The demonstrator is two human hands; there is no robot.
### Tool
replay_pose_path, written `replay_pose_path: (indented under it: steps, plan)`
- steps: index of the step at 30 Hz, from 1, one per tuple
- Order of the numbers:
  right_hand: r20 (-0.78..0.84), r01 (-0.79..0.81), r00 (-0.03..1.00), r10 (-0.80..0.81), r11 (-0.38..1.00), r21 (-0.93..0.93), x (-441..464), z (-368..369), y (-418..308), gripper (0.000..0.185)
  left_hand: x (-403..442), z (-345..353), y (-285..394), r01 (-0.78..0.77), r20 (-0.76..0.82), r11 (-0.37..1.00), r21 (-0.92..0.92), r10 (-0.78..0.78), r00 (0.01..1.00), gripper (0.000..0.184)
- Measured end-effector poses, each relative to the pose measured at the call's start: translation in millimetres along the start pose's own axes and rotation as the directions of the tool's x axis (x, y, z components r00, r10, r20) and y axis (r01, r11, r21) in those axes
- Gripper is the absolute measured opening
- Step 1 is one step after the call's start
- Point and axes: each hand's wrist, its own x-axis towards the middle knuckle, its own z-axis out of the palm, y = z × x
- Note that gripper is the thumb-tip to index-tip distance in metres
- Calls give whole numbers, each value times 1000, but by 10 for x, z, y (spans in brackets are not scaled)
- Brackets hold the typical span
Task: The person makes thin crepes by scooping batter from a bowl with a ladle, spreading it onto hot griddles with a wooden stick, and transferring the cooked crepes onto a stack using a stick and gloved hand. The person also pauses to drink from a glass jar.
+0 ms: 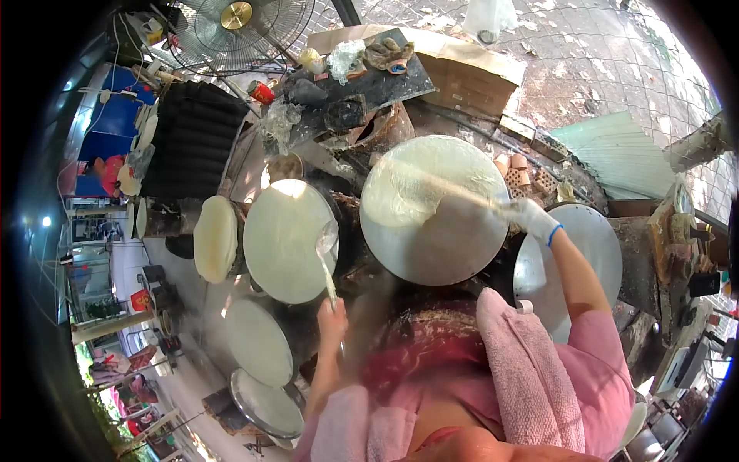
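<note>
Two at once now: gripping a metal ladle (327,250) with the left hand (332,323), over the left griddle's (336,214) edge; clamping a blurred stick (454,188) in the gloved right hand (530,217), across the middle griddle (469,246), part-covered in white batter (408,204); farther off, hollow bricks (519,175), then a cardboard box (477,86).

Batter (400,196) cream-white; griddle (466,248) silver-grey; glove (531,216) white, blue-edged; towel (535,373) pink

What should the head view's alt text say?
A person's gloved right hand holds a blurred stick across a round griddle partly covered in pale batter. The left hand grips a ladle, its bowl overlapping a pale round surface alongside.
</note>
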Motion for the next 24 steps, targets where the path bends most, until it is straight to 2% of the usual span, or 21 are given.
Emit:
replay_pose_path:
  steps: [1,3,4,5,6,7,9,12,13,15,18,21,22,24]
  plan:
    - [-21,-51,998,53,997,62,5,-43,-216,41,60,22,12,-30,-19,999,22,31,999,27]
    - [62,28,998,-31,998,51,224,22,-126,40,270,69,-100,-95,-52,993,69,98,994,27]
    - [151,4,988,-13,998,64,114,47,-240,39,387,85,-115,-215,-65,966,142,226,972,28]
    - [240,-23,971,5,997,73,-49,70,-344,39,435,100,-160,-253,-62,946,204,271,961,28]
    - [327,-50,945,22,996,78,-198,88,-424,38,404,113,99,-290,-56,920,263,315,948,29]
    - [340,-120,933,120,993,-21,-287,83,-412,37,418,135,303,-326,-51,891,318,359,932,29]
    - [363,-121,927,89,990,67,-449,-23,-304,39,555,195,427,-334,8,845,418,364,931,28]
    - [82,3,997,-14,992,127,-253,-36,25,42,783,306,526,-381,95,739,555,399,912,26]
    - [-53,131,990,-129,991,29,-132,29,24,42,828,334,574,-387,124,704,596,395,910,25]
    - [23,139,990,-140,990,12,6,119,-65,42,801,310,603,-416,181,630,656,404,897,24]
    - [286,13,958,-23,999,37,-157,304,-331,40,668,128,596,-476,276,529,702,415,867,23]
    - [383,-130,914,131,991,-29,-448,396,-235,39,340,-92,430,-506,367,487,712,356,860,23]
    - [367,-106,926,87,994,30,-621,462,-139,38,186,-131,400,-510,397,481,713,323,859,22]
    - [334,-206,933,135,960,188,-974,583,44,44,-82,-158,329,-521,453,482,704,260,853,22]
